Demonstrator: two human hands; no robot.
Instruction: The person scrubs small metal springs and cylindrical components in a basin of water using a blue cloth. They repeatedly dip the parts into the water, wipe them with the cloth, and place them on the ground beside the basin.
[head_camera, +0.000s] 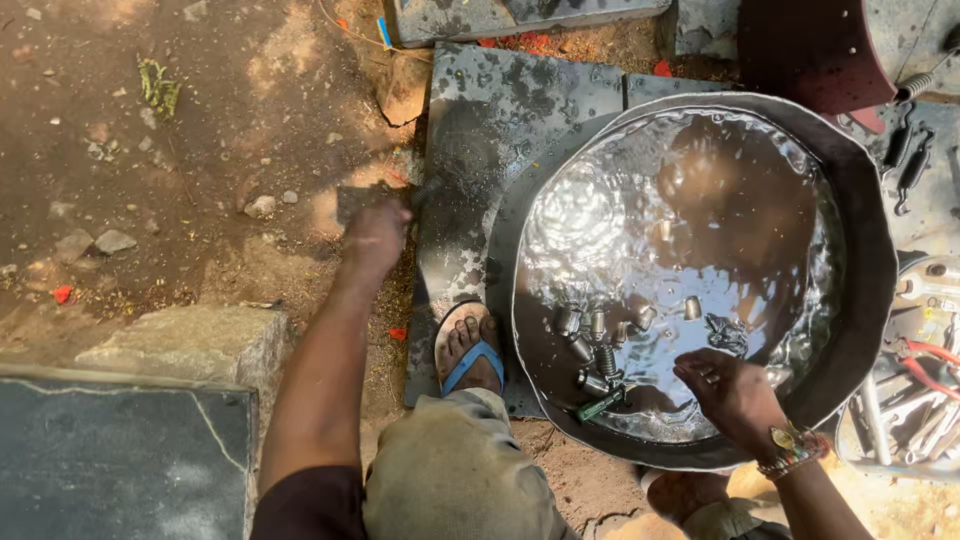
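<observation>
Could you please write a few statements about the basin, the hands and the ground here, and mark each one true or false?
1. The metal basin holds water. True.
2. Small metal parts lie under the water. True.
3. The right hand rests on the dirt outside the basin. False: it reaches into the basin.
4. The left hand is in the water. False: it is out over the ground, left of the basin.
5. The foot wears a blue sandal. True.

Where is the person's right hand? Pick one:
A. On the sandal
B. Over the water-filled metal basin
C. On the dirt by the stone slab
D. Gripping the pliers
B: the right hand reaches into the metal basin, above small metal parts lying underwater.
</observation>
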